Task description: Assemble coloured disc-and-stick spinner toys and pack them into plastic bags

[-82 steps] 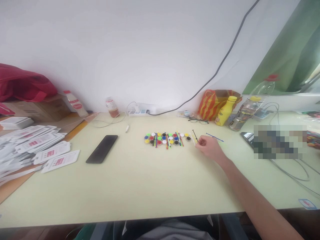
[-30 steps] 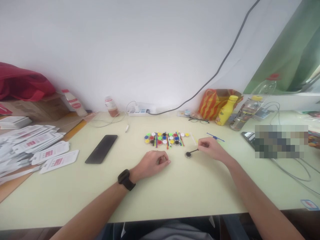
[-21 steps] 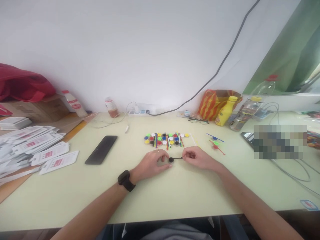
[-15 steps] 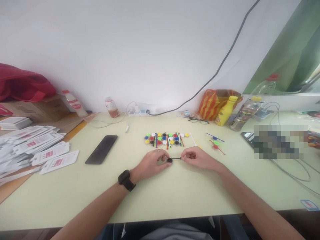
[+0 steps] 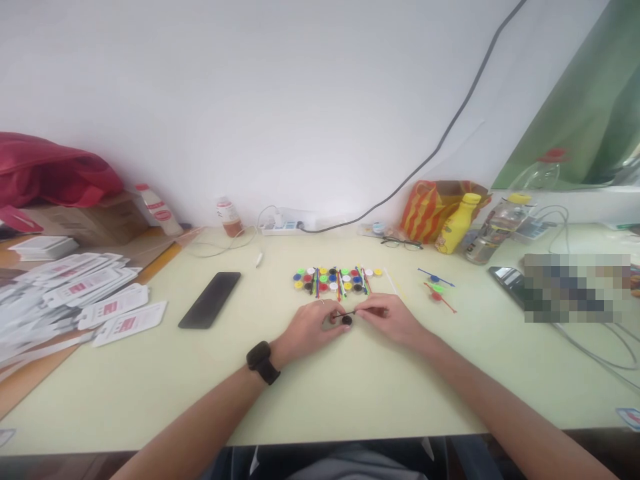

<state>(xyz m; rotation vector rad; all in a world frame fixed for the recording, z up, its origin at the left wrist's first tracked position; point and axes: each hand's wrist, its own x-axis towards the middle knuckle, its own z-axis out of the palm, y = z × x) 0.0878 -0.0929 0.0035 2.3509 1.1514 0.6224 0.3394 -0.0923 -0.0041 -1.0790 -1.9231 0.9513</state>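
Observation:
My left hand [image 5: 314,328], a black watch [image 5: 263,361] on its wrist, holds a small black round disc [image 5: 347,321] by the thumb tip, low over the table. The fingers of my right hand [image 5: 387,319] pinch one end of a thin black stick [image 5: 345,314]. The stick lies across just behind the disc, its other end close to my left index finger. Beyond my hands are rows of small coloured discs [image 5: 334,287] with coloured sticks laid between them. To the right lie a blue stick with a disc [image 5: 435,278] and a red stick with a disc [image 5: 437,297].
A black phone [image 5: 210,300] lies to the left, past it a pile of white cards [image 5: 107,307]. Along the wall stand a power strip [image 5: 283,229], glasses [image 5: 403,243], a striped bag [image 5: 425,210] and several bottles, one yellow [image 5: 457,223]. Another phone [image 5: 515,290] with cables lies right.
The black stick, in line with the disc and touching or near its right edge before, now lies behind it, shifted left with my right hand. The view has turned slightly left.

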